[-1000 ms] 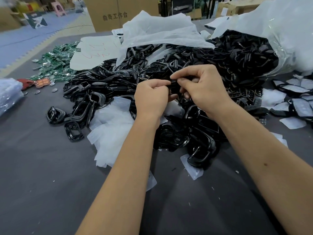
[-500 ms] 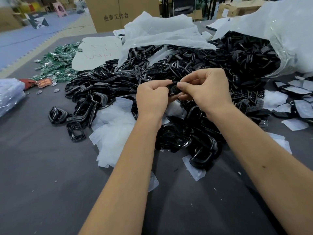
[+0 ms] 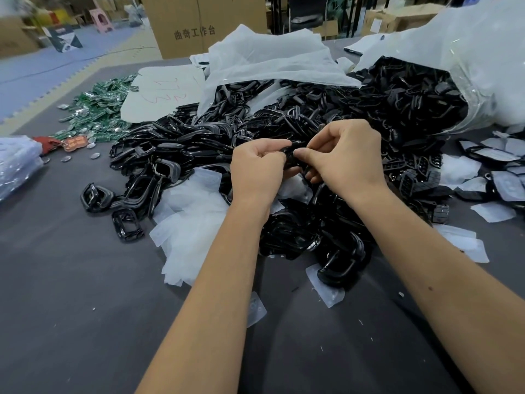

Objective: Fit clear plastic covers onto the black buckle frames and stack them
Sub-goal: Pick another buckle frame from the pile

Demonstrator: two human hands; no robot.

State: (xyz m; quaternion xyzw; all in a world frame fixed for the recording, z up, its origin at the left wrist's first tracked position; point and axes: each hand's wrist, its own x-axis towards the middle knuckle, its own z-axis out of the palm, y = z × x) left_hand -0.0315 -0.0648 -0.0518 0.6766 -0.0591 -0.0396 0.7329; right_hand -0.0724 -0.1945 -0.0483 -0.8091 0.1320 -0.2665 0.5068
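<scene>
I have both hands up over the heap, meeting in the middle. My left hand [image 3: 257,166] has its fingers curled in tight, thumb on top, pinching one end of a black buckle frame [image 3: 294,153]. My right hand [image 3: 345,155] pinches the other end, thumb and forefinger closed on it, the other fingers bent and fanned behind. Whether a clear cover already sits on this frame I cannot tell; my fingers hide most of it.

Under and beyond my hands lies the big pile of black frames [image 3: 199,143], spilling across the dark grey surface [image 3: 71,308]. More frames pour from an open clear plastic bag [image 3: 468,81] at the far right. A loose drift of clear plastic covers [image 3: 196,220] lies just left of my left forearm, with single covers scattered near the front of the pile. At the right edge sit frames with covers on them [image 3: 500,177]. To the far left there is a scatter of green pieces [image 3: 96,112], and a cardboard box [image 3: 199,24] stands behind.
</scene>
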